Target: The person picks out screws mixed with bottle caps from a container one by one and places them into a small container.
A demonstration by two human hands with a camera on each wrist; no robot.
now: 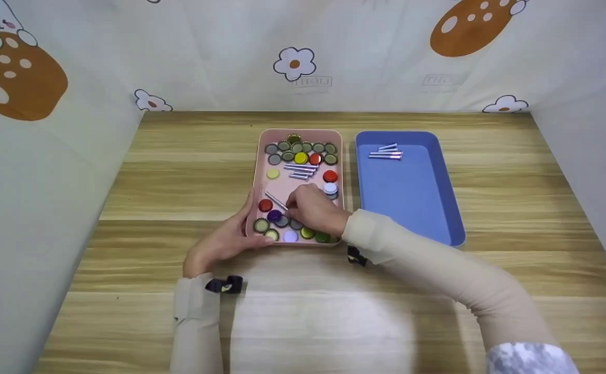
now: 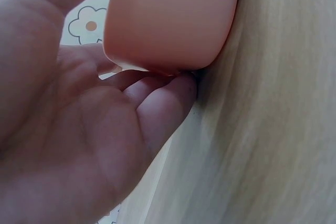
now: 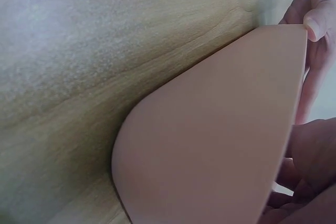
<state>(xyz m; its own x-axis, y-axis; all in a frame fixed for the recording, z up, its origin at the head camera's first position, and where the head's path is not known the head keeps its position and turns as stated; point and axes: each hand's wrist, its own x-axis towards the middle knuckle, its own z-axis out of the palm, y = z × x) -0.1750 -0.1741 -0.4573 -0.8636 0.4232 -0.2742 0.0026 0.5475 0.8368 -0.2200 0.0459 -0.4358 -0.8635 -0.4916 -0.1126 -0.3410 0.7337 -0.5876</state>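
Note:
A pink tray (image 1: 257, 182) holds many bottle caps, face up or turned over, and several silver screws (image 1: 301, 168). My left hand (image 1: 228, 236) grips the tray's near left corner, its thumb by the near rim and its fingers along the left side. In the left wrist view those fingers press against the tray's outer wall (image 2: 170, 19). My right hand (image 1: 314, 206) reaches inside the tray and pinches one end of a long silver screw (image 1: 275, 200), above a purple cap (image 1: 274, 215). In the right wrist view, the tray wall (image 3: 210, 124) hides the fingertips.
A blue tray (image 1: 404, 192) stands right of the pink one, with several silver screws (image 1: 385, 155) near its far end. My right forearm passes over its near left corner. A patterned curtain (image 1: 220, 57) rises behind the wooden table (image 1: 178, 171).

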